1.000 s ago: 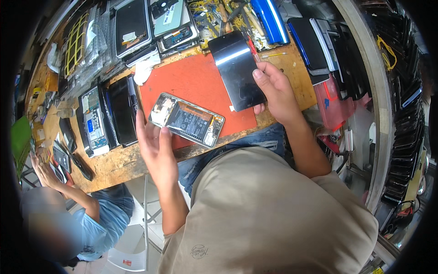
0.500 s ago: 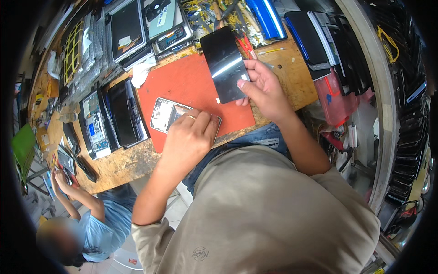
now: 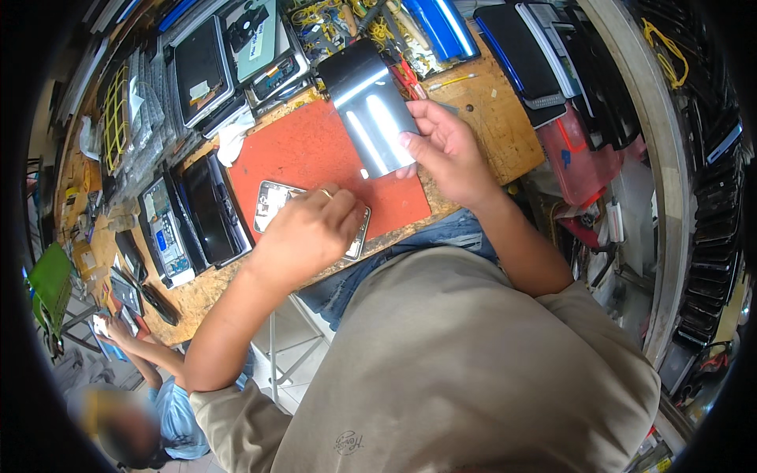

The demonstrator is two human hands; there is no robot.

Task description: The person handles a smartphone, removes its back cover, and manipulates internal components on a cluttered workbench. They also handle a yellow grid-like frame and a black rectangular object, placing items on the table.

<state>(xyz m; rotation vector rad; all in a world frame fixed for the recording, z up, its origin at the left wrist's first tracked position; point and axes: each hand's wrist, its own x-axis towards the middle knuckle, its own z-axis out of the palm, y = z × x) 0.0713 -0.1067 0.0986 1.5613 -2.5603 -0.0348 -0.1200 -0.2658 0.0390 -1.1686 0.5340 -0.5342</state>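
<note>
An opened phone body [image 3: 274, 203] with a silver frame lies on a red work mat [image 3: 315, 154] on the wooden bench. My left hand [image 3: 311, 232] rests on top of it, fingers curled, covering most of the right part. My right hand [image 3: 449, 150] holds a dark glossy screen panel [image 3: 369, 106] by its lower right corner, tilted up over the mat's far right edge. Light glints off the panel.
Tablets and phones [image 3: 203, 71] lie along the bench's left and far side, with cables and tools [image 3: 371, 24] behind the mat. A red plastic box [image 3: 587, 162] sits at right beside shelves of dark devices [image 3: 710, 197]. Another person [image 3: 150, 386] sits at lower left.
My left hand moved from beside the phone body onto it and now covers it. My right hand has shifted the screen panel slightly toward the mat.
</note>
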